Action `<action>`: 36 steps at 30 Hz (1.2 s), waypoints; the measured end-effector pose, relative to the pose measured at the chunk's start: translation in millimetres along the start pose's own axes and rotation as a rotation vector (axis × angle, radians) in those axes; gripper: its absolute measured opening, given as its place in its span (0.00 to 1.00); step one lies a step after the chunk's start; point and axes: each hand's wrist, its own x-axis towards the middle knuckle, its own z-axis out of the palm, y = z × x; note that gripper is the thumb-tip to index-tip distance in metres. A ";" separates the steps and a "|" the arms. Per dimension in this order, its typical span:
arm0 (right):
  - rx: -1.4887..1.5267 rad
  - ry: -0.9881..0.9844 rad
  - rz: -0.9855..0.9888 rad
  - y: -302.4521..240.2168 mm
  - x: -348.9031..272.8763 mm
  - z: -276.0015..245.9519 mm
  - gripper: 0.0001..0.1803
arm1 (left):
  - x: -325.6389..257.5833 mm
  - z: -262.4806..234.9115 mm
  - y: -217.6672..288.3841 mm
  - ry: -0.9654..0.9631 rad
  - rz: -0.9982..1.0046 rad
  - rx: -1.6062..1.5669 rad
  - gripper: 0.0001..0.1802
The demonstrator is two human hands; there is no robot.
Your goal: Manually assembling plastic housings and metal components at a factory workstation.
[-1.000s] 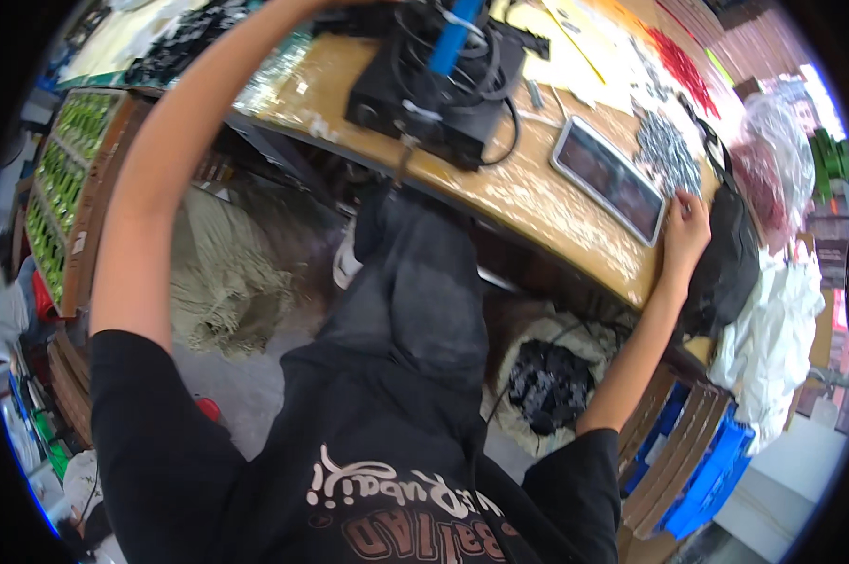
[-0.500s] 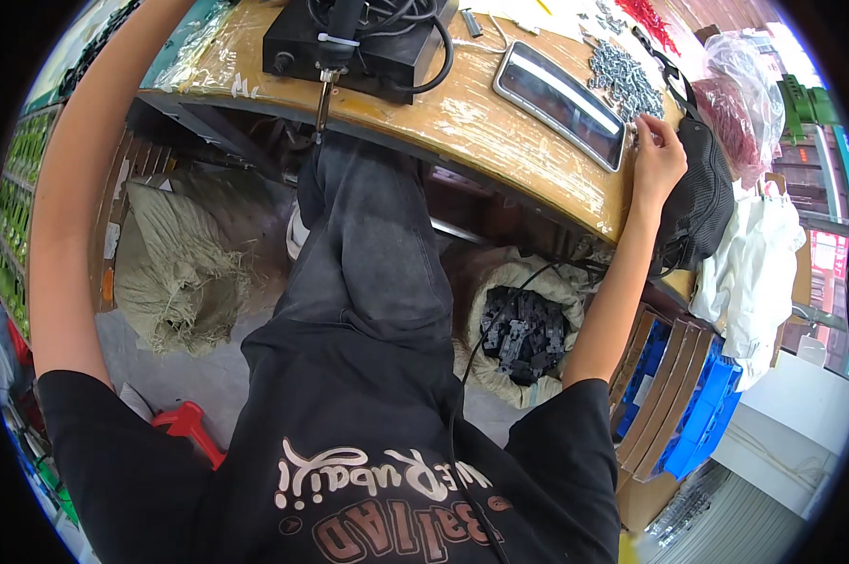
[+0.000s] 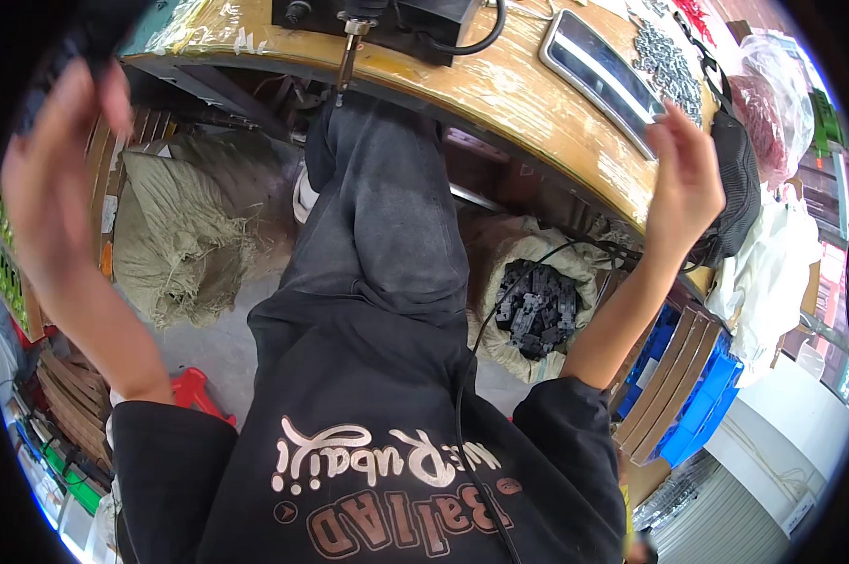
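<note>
Head view: see right hand (image 3: 687,174) loosely curled, fingertips drawn in, near corner of phone (image 3: 601,83) lying on worktop (image 3: 537,105) beside small grey parts (image 3: 669,68); cannot tell whether gripping anything. Note left hand (image 3: 58,174) raised, blurred, thumb apart; cannot tell hold.
</note>
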 end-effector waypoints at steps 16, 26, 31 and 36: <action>-0.334 -0.506 0.139 -41.9 -8.8 32.7 0.05 | -88.7 127.4 -67.0 -0.206 -0.664 -0.904 0.06; -0.115 -0.155 0.040 -58.5 -45.0 31.7 0.08 | -93.7 145.3 -57.4 -0.079 -0.862 -1.061 0.17; 0.429 -0.227 0.296 -70.2 -78.7 45.4 0.09 | -97.2 150.4 -61.7 -0.223 -1.011 -1.182 0.22; 1.041 -0.363 0.579 -69.7 -93.2 56.5 0.08 | -99.9 153.4 -54.8 -0.467 -0.835 -1.296 0.29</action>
